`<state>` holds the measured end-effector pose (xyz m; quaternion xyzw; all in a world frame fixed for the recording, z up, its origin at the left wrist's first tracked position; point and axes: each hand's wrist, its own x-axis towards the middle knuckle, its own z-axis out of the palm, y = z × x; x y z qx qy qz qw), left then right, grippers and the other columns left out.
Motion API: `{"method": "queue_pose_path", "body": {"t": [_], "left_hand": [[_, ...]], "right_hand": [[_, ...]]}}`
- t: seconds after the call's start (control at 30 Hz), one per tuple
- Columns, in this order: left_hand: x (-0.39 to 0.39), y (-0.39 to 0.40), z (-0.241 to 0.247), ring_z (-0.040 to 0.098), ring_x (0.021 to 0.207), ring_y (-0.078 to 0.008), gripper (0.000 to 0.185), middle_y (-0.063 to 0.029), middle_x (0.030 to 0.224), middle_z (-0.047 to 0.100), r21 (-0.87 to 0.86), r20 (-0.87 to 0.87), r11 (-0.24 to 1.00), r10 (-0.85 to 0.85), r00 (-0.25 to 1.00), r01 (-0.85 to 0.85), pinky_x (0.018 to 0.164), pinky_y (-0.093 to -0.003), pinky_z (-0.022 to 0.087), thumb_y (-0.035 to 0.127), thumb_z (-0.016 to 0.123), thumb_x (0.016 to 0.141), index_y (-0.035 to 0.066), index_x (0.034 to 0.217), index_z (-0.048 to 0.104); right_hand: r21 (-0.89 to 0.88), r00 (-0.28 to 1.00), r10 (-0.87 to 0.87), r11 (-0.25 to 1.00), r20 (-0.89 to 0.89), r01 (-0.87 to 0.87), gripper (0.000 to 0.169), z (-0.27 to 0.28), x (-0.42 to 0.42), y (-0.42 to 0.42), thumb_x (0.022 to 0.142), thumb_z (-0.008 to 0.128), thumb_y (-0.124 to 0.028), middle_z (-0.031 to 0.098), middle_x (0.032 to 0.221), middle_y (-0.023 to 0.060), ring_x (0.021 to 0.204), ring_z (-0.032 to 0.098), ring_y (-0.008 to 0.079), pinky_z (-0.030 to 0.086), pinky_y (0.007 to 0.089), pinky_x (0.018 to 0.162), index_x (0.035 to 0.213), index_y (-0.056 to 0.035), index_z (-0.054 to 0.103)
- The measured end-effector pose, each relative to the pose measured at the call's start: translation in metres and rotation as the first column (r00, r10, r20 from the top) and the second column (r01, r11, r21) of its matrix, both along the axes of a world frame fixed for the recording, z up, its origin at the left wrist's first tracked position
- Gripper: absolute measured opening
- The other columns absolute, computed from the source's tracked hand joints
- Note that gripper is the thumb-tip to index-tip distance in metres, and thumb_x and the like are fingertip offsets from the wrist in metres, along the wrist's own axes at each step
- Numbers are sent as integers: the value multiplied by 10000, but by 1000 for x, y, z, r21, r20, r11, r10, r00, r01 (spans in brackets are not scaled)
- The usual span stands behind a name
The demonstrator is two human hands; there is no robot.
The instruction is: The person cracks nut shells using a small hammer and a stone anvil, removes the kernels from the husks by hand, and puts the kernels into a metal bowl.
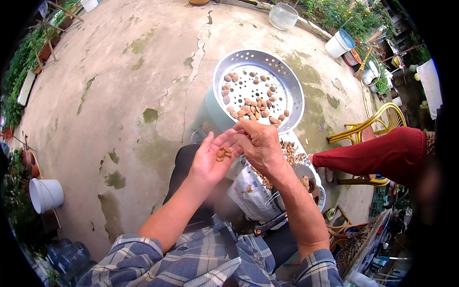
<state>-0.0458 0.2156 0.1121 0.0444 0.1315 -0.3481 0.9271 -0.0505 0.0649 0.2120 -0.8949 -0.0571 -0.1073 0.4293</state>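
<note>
My left hand (204, 166) is palm up, and several brown kernels (223, 153) lie in its hollow. Across its fingertips reaches my right hand (259, 143), with the fingers bent and the thumb near the index finger. Whether anything small is pinched there is hidden. Just beyond both hands is a round perforated metal pan (294, 84), raised off the ground on a pale green support (217, 111). Brown stone-like nuts (254, 109) lie in it, most of them heaped at the near side.
Broken shells (292, 152) and a printed plastic sack (247, 193) lie under my right forearm. A black-handled tool (269, 225) is near my lap. To the right, a person's red-trousered leg (373, 154) extends beside a yellow cane chair (362, 125). A white bucket (46, 195) stands left.
</note>
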Motion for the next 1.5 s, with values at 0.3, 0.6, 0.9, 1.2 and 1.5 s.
{"method": "queue_pose_path", "body": {"t": [0.3,0.6,0.9,1.2,1.5], "left_hand": [[7,8,7,486,1306,-385,538,-229,1325,561,40,-10,995,87,996,-87,1062,-458,445,402,353,1072,-61,1264,546],[35,39,-15,547,1171,-377,554,-220,1201,595,179,-83,960,234,969,-216,991,-465,462,470,351,1057,-31,1144,571],[73,15,-19,541,1069,-313,534,-185,1147,553,534,-139,831,270,953,-158,958,-445,472,502,381,1048,-1,1184,496],[139,-67,49,532,1095,-295,644,-185,1177,558,521,189,844,34,981,-130,1019,-449,435,567,373,1035,-33,1218,518],[116,-98,36,393,1341,-276,821,-173,1401,521,692,614,583,-164,772,-427,1162,-429,217,682,407,972,-18,1392,494]], "right_hand": [[404,636,-486,502,-599,765,372,-51,-23,-55,857,728,-283,636,676,130,538,637,225,435,283,401,692,35,625],[359,540,-413,440,-733,823,420,-56,-15,-69,834,734,-374,563,599,83,437,586,186,338,262,308,709,-19,550],[641,651,-72,128,-755,757,223,-83,16,-87,886,572,-114,626,792,203,582,635,263,518,347,419,1031,49,525],[717,729,-165,133,-665,684,270,0,5,-139,885,554,-129,699,904,153,607,623,228,506,316,453,1122,0,543],[765,752,-222,41,-620,643,212,18,-62,-175,914,541,-156,625,914,145,706,578,246,468,326,532,1077,-19,549]]}}
